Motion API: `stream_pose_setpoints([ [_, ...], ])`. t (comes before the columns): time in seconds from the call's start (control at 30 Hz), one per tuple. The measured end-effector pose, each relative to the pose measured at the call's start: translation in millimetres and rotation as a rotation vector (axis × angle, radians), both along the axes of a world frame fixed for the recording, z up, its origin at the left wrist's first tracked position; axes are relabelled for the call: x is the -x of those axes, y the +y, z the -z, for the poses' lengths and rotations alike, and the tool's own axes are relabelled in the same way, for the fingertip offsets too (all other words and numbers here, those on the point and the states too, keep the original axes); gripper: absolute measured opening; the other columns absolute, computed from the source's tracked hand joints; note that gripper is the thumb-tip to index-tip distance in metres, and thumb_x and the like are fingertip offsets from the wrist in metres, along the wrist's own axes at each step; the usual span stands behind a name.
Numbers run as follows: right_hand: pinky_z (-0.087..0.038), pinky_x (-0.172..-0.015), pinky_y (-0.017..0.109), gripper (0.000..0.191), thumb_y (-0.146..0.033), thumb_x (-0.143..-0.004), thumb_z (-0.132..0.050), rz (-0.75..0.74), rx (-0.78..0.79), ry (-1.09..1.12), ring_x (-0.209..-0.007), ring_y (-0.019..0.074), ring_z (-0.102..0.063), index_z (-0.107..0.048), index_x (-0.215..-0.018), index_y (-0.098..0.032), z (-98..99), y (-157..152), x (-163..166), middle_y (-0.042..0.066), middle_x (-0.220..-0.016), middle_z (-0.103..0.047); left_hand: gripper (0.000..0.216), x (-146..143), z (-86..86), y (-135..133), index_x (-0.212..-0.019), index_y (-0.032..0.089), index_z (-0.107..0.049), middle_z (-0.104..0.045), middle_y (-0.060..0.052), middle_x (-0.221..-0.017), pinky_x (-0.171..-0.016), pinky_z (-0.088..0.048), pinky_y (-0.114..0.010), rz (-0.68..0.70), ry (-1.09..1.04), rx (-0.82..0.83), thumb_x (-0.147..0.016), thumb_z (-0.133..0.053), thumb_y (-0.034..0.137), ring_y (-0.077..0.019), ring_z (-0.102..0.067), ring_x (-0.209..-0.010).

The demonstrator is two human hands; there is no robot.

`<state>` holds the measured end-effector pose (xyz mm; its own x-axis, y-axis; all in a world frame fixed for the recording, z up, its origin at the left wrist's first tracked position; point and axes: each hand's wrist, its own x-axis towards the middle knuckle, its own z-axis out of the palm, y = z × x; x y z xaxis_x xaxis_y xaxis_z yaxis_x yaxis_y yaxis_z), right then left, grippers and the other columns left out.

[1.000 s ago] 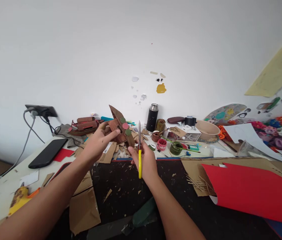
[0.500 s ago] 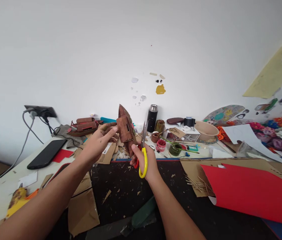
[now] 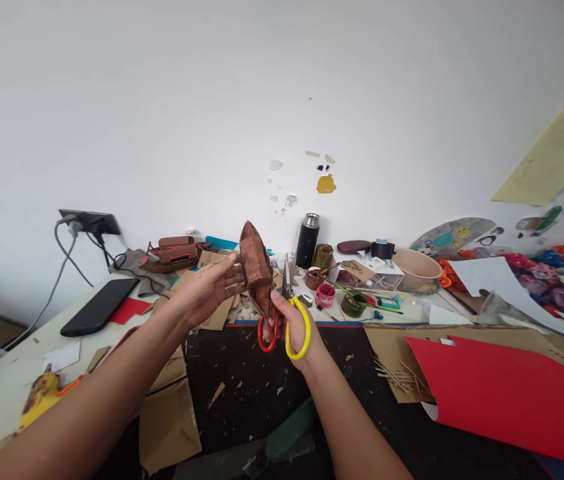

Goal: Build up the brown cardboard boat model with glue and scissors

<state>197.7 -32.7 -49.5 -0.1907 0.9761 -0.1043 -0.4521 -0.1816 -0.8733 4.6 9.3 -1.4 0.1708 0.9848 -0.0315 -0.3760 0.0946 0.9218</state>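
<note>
A brown painted cardboard boat model (image 3: 255, 267) stands on end above the desk between my hands. My left hand (image 3: 211, 290) supports its left side with the fingers stretched out flat against it. My right hand (image 3: 289, 320) is closed round scissors (image 3: 287, 320) with a red and a yellow handle loop, blades pointing up, and its fingertips also pinch the lower tip of the model.
A black cutting mat (image 3: 262, 387) strewn with cardboard scraps lies below. A red paper sheet (image 3: 502, 387) is at right, a black phone (image 3: 98, 307) at left. Paint pots (image 3: 325, 293), a black flask (image 3: 308, 240), a bowl (image 3: 415, 265) and another brown model (image 3: 175, 252) line the back.
The boat model has been turned, so its coloured dots no longer face me. The scissors have rotated in my right hand, showing both handle loops. My left fingers have flattened.
</note>
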Motion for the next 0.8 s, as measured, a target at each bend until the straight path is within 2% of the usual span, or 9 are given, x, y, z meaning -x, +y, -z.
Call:
stream_pose_setpoints([
  [0.2,-0.047,-0.039,0.024,0.061,-0.073,-0.07,-0.088,-0.075,-0.003,-0.055,-0.04,0.0137,-0.058,-0.059,-0.067,-0.019,-1.4,-3.5,0.8,-0.003,-0.052,-0.056,0.047,-4.2,-3.5,-4.2,-0.107,0.021,-0.076,-0.082,-0.013,-0.112,-0.085,-0.057,-0.038,0.0,0.03,0.086,-0.081,-0.089,0.057,-0.0313,-0.075,-0.107],
  [0.33,-0.047,-0.04,0.023,0.061,-0.075,-0.072,-0.085,-0.101,-0.028,-0.124,-0.04,0.0148,-0.059,-0.06,-0.072,-0.02,-2.5,-7.0,2.8,-0.003,-0.05,-0.058,0.049,-6.2,-1.5,-4.7,-0.111,0.023,-0.077,-0.082,-0.011,-0.112,-0.078,-0.055,-0.036,-0.042,0.054,0.113,-0.079,-0.088,0.059,-0.0303,-0.075,-0.102],
  [0.47,-0.046,-0.04,0.023,0.062,-0.077,-0.072,-0.084,-0.113,-0.05,-0.158,-0.04,0.0155,-0.06,-0.059,-0.074,-0.02,-3.3,-8.0,4.2,-0.003,-0.051,-0.058,0.046,-7.1,0.8,-3.8,-0.11,0.022,-0.077,-0.082,-0.01,-0.108,-0.072,-0.053,-0.034,-0.078,0.082,0.137,-0.078,-0.088,0.053,-0.0292,-0.074,-0.096],
  [0.8,-0.046,-0.04,0.022,0.066,-0.081,-0.071,-0.083,-0.123,-0.084,-0.166,-0.041,0.0148,-0.061,-0.058,-0.068,-0.019,-1.2,-7.4,4.1,-0.003,-0.053,-0.057,0.035,-9.3,1.0,-3.5,-0.102,0.018,-0.076,-0.081,-0.009,-0.097,-0.071,-0.055,-0.031,-0.106,0.019,0.13,-0.079,-0.087,0.042,-0.0228,-0.071,-0.082],
])
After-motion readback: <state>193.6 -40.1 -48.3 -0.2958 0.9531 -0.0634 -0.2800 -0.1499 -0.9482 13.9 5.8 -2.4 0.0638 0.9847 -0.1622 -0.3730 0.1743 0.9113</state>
